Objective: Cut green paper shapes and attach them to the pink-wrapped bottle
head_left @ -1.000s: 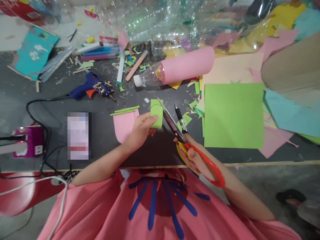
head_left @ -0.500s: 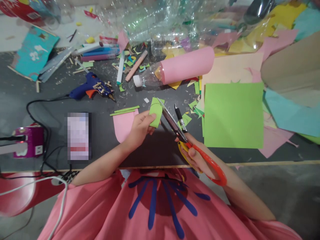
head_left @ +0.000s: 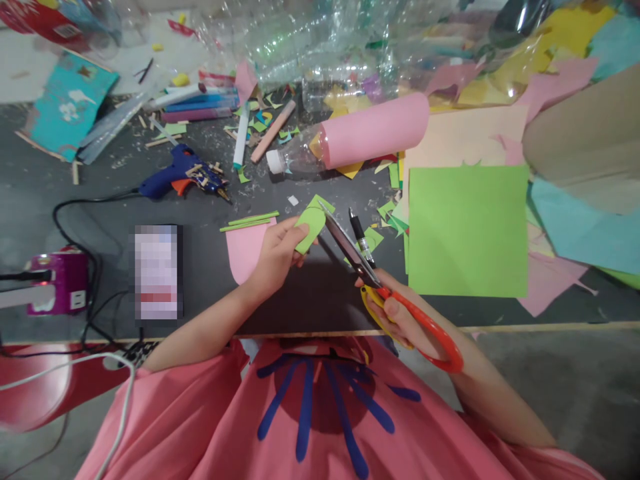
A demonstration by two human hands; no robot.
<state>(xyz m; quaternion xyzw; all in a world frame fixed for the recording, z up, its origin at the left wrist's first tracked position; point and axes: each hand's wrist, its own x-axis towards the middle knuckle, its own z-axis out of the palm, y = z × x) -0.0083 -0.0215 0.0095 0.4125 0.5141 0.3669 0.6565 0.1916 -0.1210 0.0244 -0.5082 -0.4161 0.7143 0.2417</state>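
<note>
My left hand pinches a small green paper piece with a curved line near its upper end. In my right hand are scissors with red and yellow handles, their blade tips at the paper's upper right edge. A pink paper piece with a rounded lower end lies left of my left hand, two thin green strips along its top. Just beyond the scissors lies a black pen, over a green scrap.
A pink-wrapped bottle lies behind my hands. At right is a green sheet on other papers. A blue glue gun, a phone and a purple power adapter with cables are at left. Markers and plastic bottles lie farther back.
The green paper in my left hand has tilted clockwise, its upper end now farther right. My right hand and the scissors have shifted slightly right.
</note>
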